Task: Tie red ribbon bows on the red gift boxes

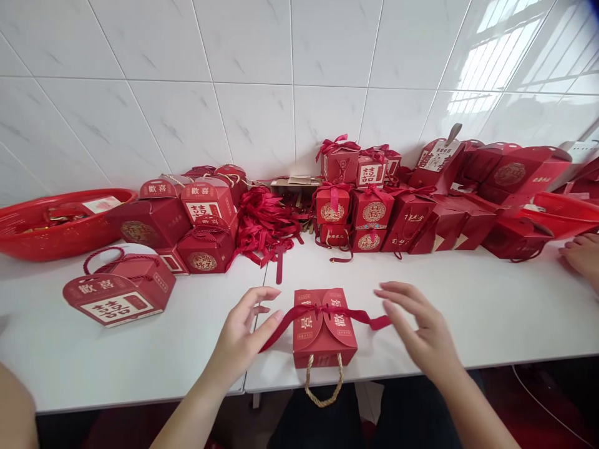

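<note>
A small red gift box [324,349] with pale characters on its folded flaps sits at the table's front edge. A dark red ribbon [358,314] crosses its top, joined at the middle, with one tail running out to each side. The gold rope handle [324,399] hangs over the edge toward me. To the left of the box, my left hand [248,324] has its fingers apart, the thumb by the left ribbon tail. My right hand [418,321] is opposite, fingers spread, its thumb close to the right tail's end. Neither hand has closed around the ribbon.
Another red box with a rope handle [126,293] stands at left, near a red plastic basket [56,243]. A heap of red ribbons [264,224] lies behind, beside stacked ribboned boxes [372,212]. Another person's hand [583,257] rests at the right edge, near a second red basket [566,212].
</note>
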`<state>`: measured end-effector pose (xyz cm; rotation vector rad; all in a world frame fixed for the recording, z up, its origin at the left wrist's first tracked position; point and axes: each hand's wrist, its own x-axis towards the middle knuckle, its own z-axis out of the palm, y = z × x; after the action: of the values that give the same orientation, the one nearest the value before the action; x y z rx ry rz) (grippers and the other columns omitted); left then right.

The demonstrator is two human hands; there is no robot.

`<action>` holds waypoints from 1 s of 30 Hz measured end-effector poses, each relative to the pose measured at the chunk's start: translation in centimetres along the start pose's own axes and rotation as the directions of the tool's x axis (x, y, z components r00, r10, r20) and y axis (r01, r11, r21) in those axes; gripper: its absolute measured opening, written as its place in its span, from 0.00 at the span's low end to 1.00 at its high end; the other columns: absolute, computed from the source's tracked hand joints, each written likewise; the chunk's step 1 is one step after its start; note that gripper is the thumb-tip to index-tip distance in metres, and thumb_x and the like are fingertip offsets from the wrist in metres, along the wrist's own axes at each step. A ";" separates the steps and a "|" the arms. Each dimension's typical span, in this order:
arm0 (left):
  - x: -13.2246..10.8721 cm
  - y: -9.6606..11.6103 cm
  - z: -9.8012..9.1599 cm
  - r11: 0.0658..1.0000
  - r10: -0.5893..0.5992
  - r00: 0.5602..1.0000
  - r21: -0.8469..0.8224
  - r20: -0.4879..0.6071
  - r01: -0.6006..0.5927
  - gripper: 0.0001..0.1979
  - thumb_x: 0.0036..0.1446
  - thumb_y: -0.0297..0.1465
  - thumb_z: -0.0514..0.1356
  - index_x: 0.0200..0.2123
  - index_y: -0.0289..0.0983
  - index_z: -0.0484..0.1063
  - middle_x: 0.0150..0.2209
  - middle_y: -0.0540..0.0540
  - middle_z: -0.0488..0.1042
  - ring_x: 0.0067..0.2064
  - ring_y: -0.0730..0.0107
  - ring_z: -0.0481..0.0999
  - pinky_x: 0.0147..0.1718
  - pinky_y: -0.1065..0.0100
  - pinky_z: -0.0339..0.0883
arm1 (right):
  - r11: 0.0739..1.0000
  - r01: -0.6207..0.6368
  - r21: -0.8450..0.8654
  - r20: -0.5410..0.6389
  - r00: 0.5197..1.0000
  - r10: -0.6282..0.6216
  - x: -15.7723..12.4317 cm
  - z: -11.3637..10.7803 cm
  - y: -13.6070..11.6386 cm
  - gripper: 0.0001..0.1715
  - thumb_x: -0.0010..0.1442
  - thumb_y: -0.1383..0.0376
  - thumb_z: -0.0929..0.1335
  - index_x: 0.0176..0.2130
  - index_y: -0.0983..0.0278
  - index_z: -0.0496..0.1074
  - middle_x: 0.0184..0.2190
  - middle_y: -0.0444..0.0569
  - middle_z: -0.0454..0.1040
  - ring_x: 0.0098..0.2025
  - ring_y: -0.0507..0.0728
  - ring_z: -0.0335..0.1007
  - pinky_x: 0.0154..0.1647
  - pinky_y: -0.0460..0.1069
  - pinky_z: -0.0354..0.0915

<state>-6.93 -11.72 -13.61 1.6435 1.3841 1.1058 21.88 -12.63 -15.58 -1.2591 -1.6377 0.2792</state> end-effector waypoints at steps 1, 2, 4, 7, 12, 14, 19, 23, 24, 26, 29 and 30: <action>0.0 0.5 0.6 1.000 0.004 1.000 -0.026 0.024 -0.003 0.13 0.57 0.38 0.58 0.45 0.41 0.66 0.47 0.45 0.68 0.48 0.62 0.69 0.48 0.63 0.63 | 0.999 -0.014 0.039 0.088 0.996 0.010 0.1 0.7 -0.6 0.16 0.64 0.57 0.62 0.44 0.58 0.75 0.45 0.53 0.71 0.49 0.59 0.69 0.47 0.53 0.67; 0.1 0.9 1.1 0.999 0.011 0.999 -0.036 0.043 -0.010 0.14 0.56 0.37 0.59 0.46 0.42 0.64 0.47 0.45 0.66 0.49 0.62 0.68 0.48 0.63 0.63 | 0.997 -0.048 0.062 0.161 0.986 0.037 0.2 1.4 -1.1 0.18 0.65 0.57 0.61 0.47 0.58 0.74 0.45 0.53 0.71 0.48 0.59 0.69 0.45 0.52 0.68; 0.1 1.5 2.0 0.999 0.017 0.998 -0.030 0.068 -0.015 0.17 0.54 0.35 0.60 0.46 0.42 0.61 0.45 0.46 0.64 0.48 0.64 0.67 0.48 0.63 0.63 | 0.989 -0.129 0.068 0.270 0.957 0.106 0.3 2.5 -1.6 0.21 0.66 0.54 0.59 0.51 0.59 0.70 0.44 0.53 0.71 0.46 0.59 0.69 0.42 0.51 0.68; 0.2 1.6 2.8 0.999 0.000 0.994 -0.040 0.113 0.005 0.17 0.53 0.32 0.60 0.46 0.43 0.59 0.41 0.48 0.62 0.45 0.66 0.66 0.46 0.64 0.63 | 0.973 -0.219 0.067 0.377 0.909 0.178 0.4 3.4 -1.9 0.24 0.65 0.52 0.60 0.54 0.60 0.65 0.36 0.50 0.71 0.38 0.57 0.69 0.38 0.50 0.67; 0.5 0.8 2.9 0.993 -0.043 0.987 -0.102 0.155 0.059 0.19 0.53 0.33 0.60 0.46 0.44 0.56 0.43 0.48 0.60 0.46 0.67 0.64 0.42 0.67 0.65 | 0.917 -0.359 0.175 0.458 0.854 0.247 0.6 4.1 -2.0 0.25 0.64 0.50 0.60 0.54 0.61 0.60 0.25 0.41 0.64 0.29 0.53 0.63 0.34 0.48 0.62; 0.7 0.5 2.8 0.989 -0.064 0.976 -0.114 0.210 0.090 0.18 0.55 0.35 0.60 0.45 0.44 0.55 0.41 0.49 0.61 0.43 0.68 0.65 0.39 0.68 0.65 | 0.886 -0.412 0.213 0.479 0.834 0.273 0.6 4.2 -2.0 0.24 0.63 0.50 0.61 0.53 0.61 0.58 0.22 0.38 0.61 0.26 0.52 0.59 0.31 0.47 0.59; 1.1 0.4 2.0 0.999 -0.049 0.962 0.013 0.267 0.047 0.15 0.54 0.40 0.61 0.34 0.41 0.58 0.32 0.54 0.60 0.35 0.72 0.62 0.36 0.71 0.60 | 0.886 -0.403 0.228 0.404 0.868 0.291 0.8 3.5 -1.0 0.19 0.58 0.52 0.67 0.39 0.60 0.57 0.16 0.32 0.48 0.20 0.49 0.45 0.24 0.45 0.49; 1.5 0.1 0.7 0.992 -0.030 0.964 0.125 0.265 -0.003 0.14 0.57 0.44 0.57 0.30 0.39 0.62 0.29 0.53 0.62 0.32 0.71 0.63 0.34 0.70 0.59 | 0.942 -0.252 0.220 0.320 0.931 0.175 1.1 1.5 0.0 0.19 0.58 0.59 0.66 0.26 0.60 0.51 0.19 0.36 0.50 0.22 0.49 0.44 0.23 0.45 0.48; 1.7 -0.1 0.3 0.988 -0.045 0.966 0.155 0.253 0.005 0.15 0.60 0.44 0.53 0.30 0.38 0.64 0.27 0.53 0.62 0.31 0.70 0.63 0.33 0.70 0.59 | 0.958 -0.204 0.200 0.338 0.932 0.127 1.1 0.9 0.1 0.19 0.59 0.61 0.65 0.24 0.61 0.51 0.19 0.37 0.51 0.23 0.49 0.45 0.23 0.45 0.48; 2.6 -0.5 -0.6 0.971 -0.098 0.972 0.235 0.213 0.047 0.18 0.62 0.43 0.47 0.30 0.38 0.67 0.25 0.51 0.64 0.31 0.68 0.65 0.32 0.69 0.59 | 0.982 -0.115 0.148 0.405 0.913 0.046 1.1 -0.3 0.0 0.19 0.59 0.65 0.63 0.21 0.62 0.51 0.20 0.40 0.55 0.24 0.50 0.49 0.25 0.46 0.51; 4.3 -0.7 -2.0 0.936 -0.234 0.916 0.329 0.327 0.122 0.15 0.58 0.40 0.52 0.33 0.38 0.73 0.29 0.49 0.72 0.32 0.66 0.69 0.31 0.70 0.61 | 0.998 -0.037 0.044 0.497 0.868 0.010 1.0 -1.0 -0.2 0.16 0.57 0.69 0.64 0.20 0.63 0.57 0.24 0.44 0.63 0.26 0.50 0.57 0.27 0.46 0.56; 4.9 -0.7 -2.3 0.934 -0.276 0.855 0.331 0.439 0.132 0.13 0.55 0.39 0.55 0.33 0.37 0.75 0.30 0.49 0.74 0.32 0.66 0.70 0.31 0.70 0.61 | 1.000 -0.021 0.004 0.504 0.864 0.016 0.9 -0.9 -0.2 0.16 0.56 0.69 0.64 0.19 0.63 0.59 0.25 0.44 0.64 0.26 0.50 0.58 0.26 0.46 0.57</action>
<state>-9.01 -6.78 -12.53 1.7657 1.3834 0.3355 22.49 -12.30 -14.50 -1.2606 -2.0616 0.6747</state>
